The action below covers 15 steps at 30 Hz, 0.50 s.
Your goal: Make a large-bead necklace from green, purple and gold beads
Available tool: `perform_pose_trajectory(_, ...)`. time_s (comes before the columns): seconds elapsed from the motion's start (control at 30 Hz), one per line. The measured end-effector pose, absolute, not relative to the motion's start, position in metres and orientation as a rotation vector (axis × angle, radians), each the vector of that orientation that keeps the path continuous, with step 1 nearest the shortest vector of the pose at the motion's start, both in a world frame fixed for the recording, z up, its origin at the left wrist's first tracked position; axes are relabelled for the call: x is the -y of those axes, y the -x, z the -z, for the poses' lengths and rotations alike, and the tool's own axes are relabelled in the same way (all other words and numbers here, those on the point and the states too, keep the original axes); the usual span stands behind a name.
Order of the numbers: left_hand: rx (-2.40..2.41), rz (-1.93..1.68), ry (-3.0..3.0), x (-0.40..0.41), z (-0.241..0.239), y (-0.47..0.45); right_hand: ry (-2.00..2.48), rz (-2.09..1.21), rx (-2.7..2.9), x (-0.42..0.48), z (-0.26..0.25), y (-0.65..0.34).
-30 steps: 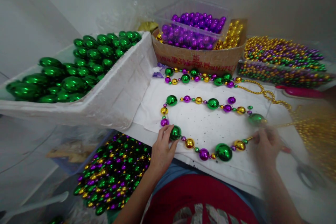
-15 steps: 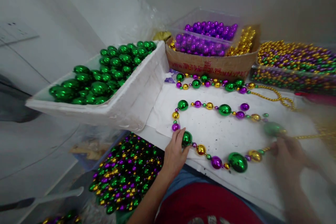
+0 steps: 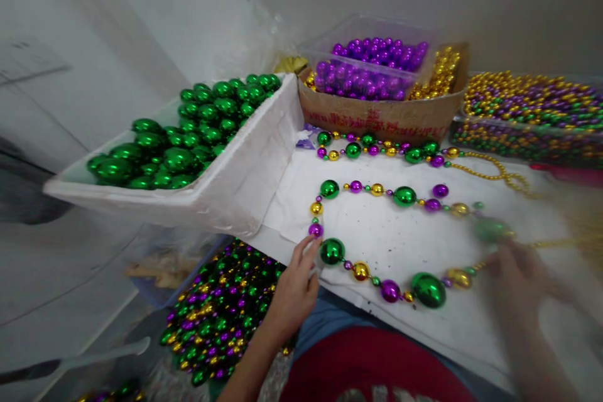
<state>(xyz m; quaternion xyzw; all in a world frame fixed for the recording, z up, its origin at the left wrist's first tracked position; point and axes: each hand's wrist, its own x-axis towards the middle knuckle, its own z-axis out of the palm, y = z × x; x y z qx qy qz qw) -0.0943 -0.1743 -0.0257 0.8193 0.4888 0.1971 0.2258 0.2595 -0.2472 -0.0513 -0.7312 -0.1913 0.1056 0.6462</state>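
Observation:
A loop of large green, purple and gold beads lies on a white sheet on the table. My left hand rests at the sheet's near edge. Its fingers are apart and point up beside a big green bead and a small purple bead, gripping nothing that I can see. My right hand is smeared by motion at the loop's right end, close to a blurred green bead and a thin gold strand. Its fingers cannot be read.
A white foam box of green balls stands on the left. At the back, a cardboard box holds tubs of purple balls and gold beads, with another bead string lying before it. Bead strands are piled on the right. A bin of mixed necklaces sits below the table edge.
My left hand has come off the big green bead and slid left and down to the sheet's edge. The right hand stays blurred at the loop's right end.

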Motion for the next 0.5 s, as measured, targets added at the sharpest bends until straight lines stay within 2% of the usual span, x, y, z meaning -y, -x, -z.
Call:
perform_pose_trajectory(0.2, -1.26, -0.827, -2.391, 0.17, 0.016, 0.07, 1.642, -0.186, 0.532, 0.246, 0.069, -0.272)
perform_pose_trajectory(0.33, -0.987, -0.827, -2.469, 0.181, 0.017, 0.044, 1.592, -0.178, 0.548, 0.246, 0.078, -0.279)
perform_pose_trajectory(0.5, -0.978, -0.823, -2.476, 0.183, 0.019, 0.045, 1.525, -0.207, 0.532, 0.247, 0.082, -0.283)
